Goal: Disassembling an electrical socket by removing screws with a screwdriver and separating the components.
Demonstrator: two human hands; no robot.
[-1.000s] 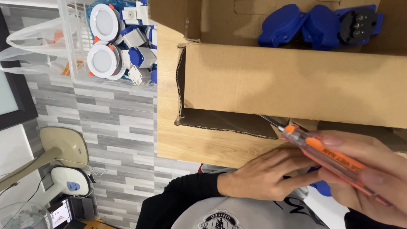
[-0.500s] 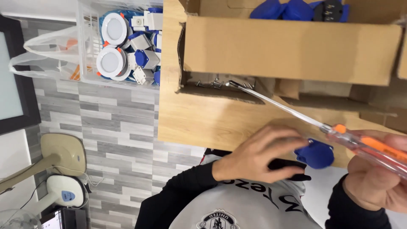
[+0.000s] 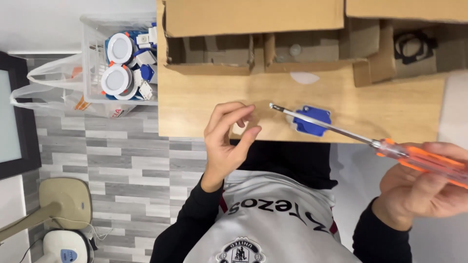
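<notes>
Matt wooden table (image 3: 204, 104), glossy orange plastic screwdriver (image 3: 370, 142), corrugated cardboard boxes (image 3: 253, 17)

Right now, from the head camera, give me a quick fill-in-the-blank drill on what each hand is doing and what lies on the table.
1. The right hand holds a screwdriver with an ____ handle.
2. The left hand is ____, thumb and forefinger curled toward each other.
3. The part lying on the table under the screwdriver's shaft is ____ in colour.
4. The clear bin of round white lights stands to the ____ of the table in the picture.

Missing words: orange; empty; blue; left
</notes>
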